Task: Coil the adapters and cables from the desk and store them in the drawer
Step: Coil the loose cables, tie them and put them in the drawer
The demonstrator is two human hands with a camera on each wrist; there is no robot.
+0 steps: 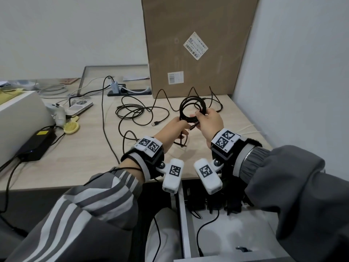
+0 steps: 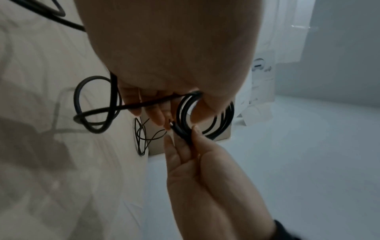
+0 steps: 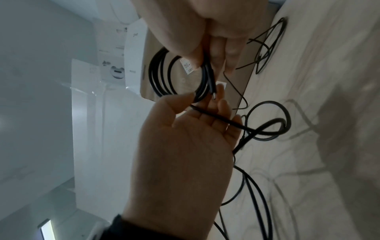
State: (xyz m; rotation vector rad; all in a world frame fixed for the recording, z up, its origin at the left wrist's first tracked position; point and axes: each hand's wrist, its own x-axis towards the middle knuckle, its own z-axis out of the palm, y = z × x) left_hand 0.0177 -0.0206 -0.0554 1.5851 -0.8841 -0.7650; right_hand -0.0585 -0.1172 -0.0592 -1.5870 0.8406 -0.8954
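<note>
A thin black round-coiled cable (image 1: 192, 110) sits held above the pale wood-grain surface (image 1: 90, 148), pinched by the right hand (image 1: 208, 122) and gripped by the left hand (image 1: 174, 129). Beyond the fingers (image 2: 158, 116) lie loose black cable loops (image 1: 136, 112) and a tall brown cardboard box (image 1: 198, 44).

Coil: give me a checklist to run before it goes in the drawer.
1. Right hand grips the coil: ok.
2. Left hand holds the loose tail: ok.
3. Tail wound into the coil: not ok, it hangs in a loop below the hands.
4. Plug tucked in: not ok, it sticks out.
5. Drawer open: ok.
6. Room in the drawer: cannot tell, the arms hide much of it.
</note>
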